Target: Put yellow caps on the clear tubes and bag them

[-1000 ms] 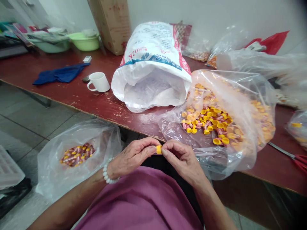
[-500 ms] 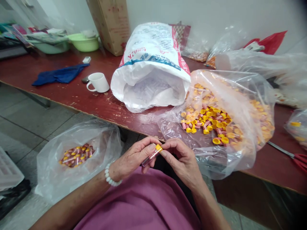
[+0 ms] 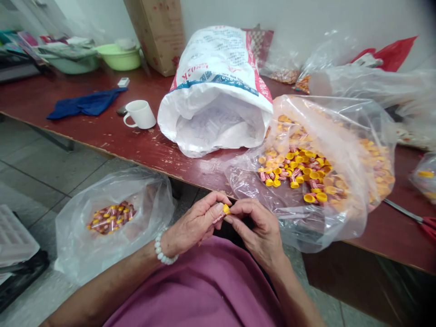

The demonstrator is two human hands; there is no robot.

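Note:
In front of my lap, my left hand (image 3: 197, 220) is closed around a small printed tube (image 3: 218, 218) with a yellow cap (image 3: 226, 209). Its thumb lies along the tube, and most of the body is hidden by the fingers. My right hand (image 3: 259, 231) pinches at the capped end with thumb and forefinger; the fingertips of both hands almost meet there. To the right on the table, a clear plastic bag (image 3: 344, 227) holds many yellow-capped pieces (image 3: 313, 175). Low on the left, another clear bag (image 3: 75, 245) contains similar capped tubes (image 3: 111, 219).
A white printed sack (image 3: 218, 59) lies with its mouth towards me, clear plastic pieces (image 3: 218, 125) inside. Left of it are a white mug (image 3: 140, 114), a blue cloth (image 3: 86, 104) and a green basin (image 3: 119, 58). Red-handled scissors (image 3: 407, 212) rest at the right.
The tube now shows less of its body below my left thumb, and its dark lower end is hidden. Both hands stay together at the cap. The view has shifted slightly.

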